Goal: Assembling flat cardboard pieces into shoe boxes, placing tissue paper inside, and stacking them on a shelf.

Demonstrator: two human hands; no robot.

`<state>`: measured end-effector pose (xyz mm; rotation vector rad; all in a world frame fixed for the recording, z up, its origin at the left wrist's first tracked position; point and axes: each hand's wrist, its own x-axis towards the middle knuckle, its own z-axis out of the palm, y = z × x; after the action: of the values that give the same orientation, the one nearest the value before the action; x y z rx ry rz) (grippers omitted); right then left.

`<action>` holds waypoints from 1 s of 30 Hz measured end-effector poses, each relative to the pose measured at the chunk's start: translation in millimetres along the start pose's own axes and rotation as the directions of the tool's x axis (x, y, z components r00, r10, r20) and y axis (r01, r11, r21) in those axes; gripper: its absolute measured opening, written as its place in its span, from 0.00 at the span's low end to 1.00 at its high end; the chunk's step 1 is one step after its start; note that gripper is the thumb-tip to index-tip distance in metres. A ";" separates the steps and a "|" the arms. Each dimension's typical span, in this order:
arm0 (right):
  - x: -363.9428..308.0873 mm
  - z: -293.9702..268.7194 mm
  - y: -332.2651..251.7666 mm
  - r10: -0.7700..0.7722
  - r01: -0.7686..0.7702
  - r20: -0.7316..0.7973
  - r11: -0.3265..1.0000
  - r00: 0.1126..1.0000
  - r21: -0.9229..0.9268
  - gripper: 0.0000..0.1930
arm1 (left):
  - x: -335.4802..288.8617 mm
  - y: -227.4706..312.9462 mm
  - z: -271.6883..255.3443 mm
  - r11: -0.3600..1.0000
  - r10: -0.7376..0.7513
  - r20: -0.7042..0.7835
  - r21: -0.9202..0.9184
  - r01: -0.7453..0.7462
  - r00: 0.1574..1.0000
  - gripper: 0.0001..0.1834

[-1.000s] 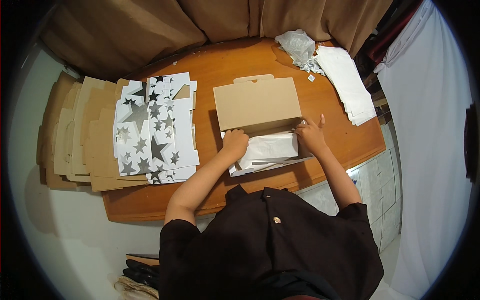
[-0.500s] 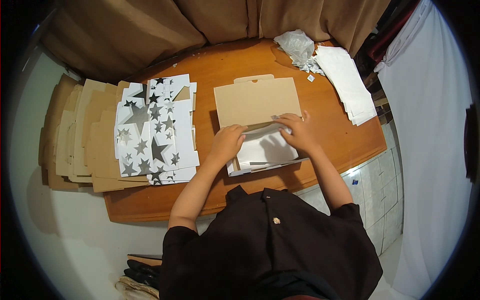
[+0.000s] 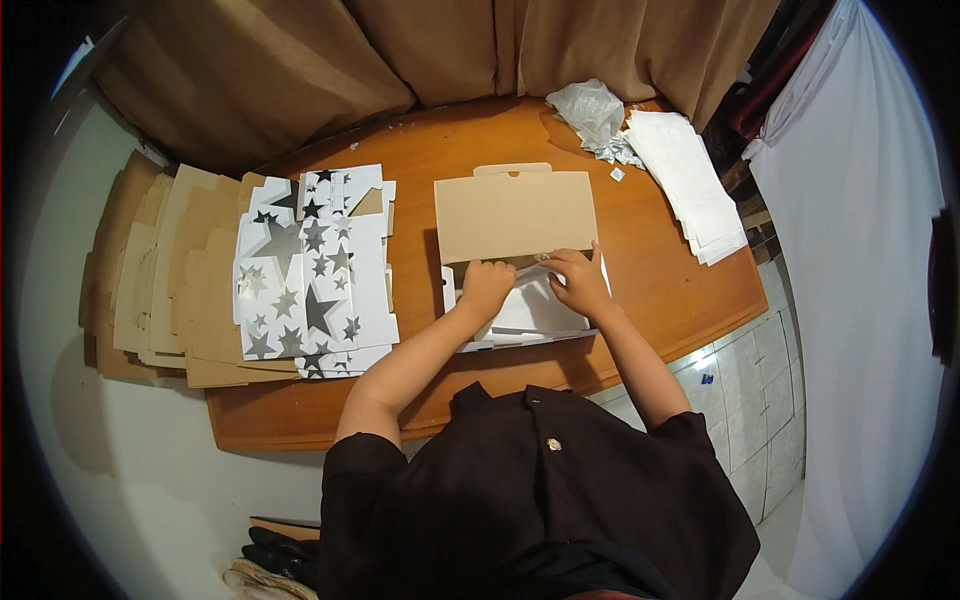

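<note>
An open box (image 3: 516, 345) stands on the table in front of me, its brown-lined lid (image 3: 516, 215) raised at the far side. White paper (image 3: 540, 304) lines the inside and covers much of its bottom. My left hand (image 3: 489, 287) is closed, its fingers bent over the paper's far edge near the lid's fold. Beside it, my right hand (image 3: 580, 282) has thumb and forefinger drawn together at the same edge, the little finger raised. Something small and pale shows at its fingertips, too small to make out.
Flattened brown cardboard (image 3: 205, 290) and white star-printed box blanks (image 3: 315, 270) overlap at the left. Far right lie a stack of white paper sheets (image 3: 685, 185), a crumpled clear plastic bag (image 3: 588, 112) and a small silvery square (image 3: 617, 174). Brown curtains (image 3: 450, 50) hang behind the table.
My left hand has moved right, further into the box, and my right hand slightly left and down. The hands are closer together, and the paper's far edge lies lower.
</note>
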<state>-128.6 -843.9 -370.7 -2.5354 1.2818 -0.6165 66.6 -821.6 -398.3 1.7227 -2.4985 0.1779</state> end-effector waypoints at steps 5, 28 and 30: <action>-6.6 -6.9 9.1 0.136 -0.117 -0.042 0.948 0.990 0.297 0.08 | -11.3 -0.8 -9.2 0.953 0.269 -0.034 -0.133 -0.271 0.962 0.03; 39.5 -8.0 68.8 0.784 -0.421 0.027 0.303 0.620 0.855 0.40 | -112.6 -4.5 -77.3 0.751 -0.154 -0.245 -0.658 -0.048 0.957 0.16; 37.7 -18.1 63.6 0.770 -0.394 0.180 0.098 0.612 0.914 0.42 | -121.5 12.6 -62.4 0.896 -0.010 -0.287 -0.427 -0.118 0.958 0.19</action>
<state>-162.3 -912.1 -369.4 -0.8189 1.3522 -1.1595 98.9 -695.4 -355.3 1.3386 -2.1654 -0.1257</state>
